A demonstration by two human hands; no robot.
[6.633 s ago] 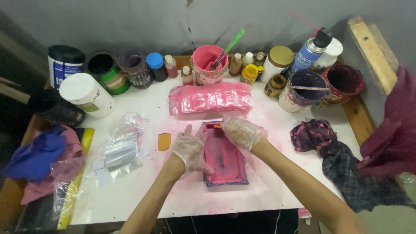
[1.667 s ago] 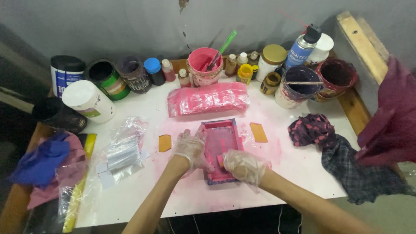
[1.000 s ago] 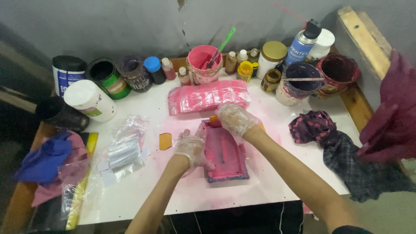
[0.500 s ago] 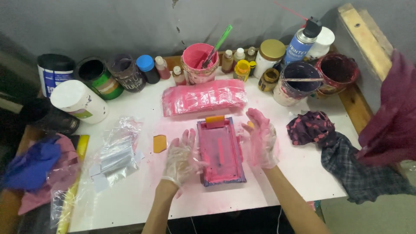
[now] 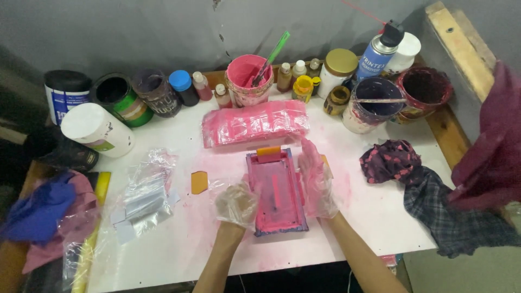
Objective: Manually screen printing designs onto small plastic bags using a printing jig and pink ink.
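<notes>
A small pink-stained printing screen frame (image 5: 275,192) lies flat on the white table (image 5: 179,239) in front of me. My left hand (image 5: 236,203), in a clear plastic glove, grips the frame's left edge. My right hand (image 5: 316,179), also gloved, lies along the frame's right edge with its fingers stretched out. An orange squeegee (image 5: 269,151) rests at the frame's far end. A stack of pink plastic-wrapped sheets (image 5: 255,122) lies just beyond it.
Paint tubs, jars and a spray can (image 5: 377,51) line the back wall, among them a pink bucket (image 5: 248,80) with a green stick. An orange card (image 5: 199,182) and clear plastic bags (image 5: 142,198) lie left. Dark rags (image 5: 429,190) sit right, coloured cloths (image 5: 38,217) far left.
My right hand came back from the frame's far end and settled along its right edge. My left hand stayed at the left edge. The orange squeegee now rests at the frame's top.
</notes>
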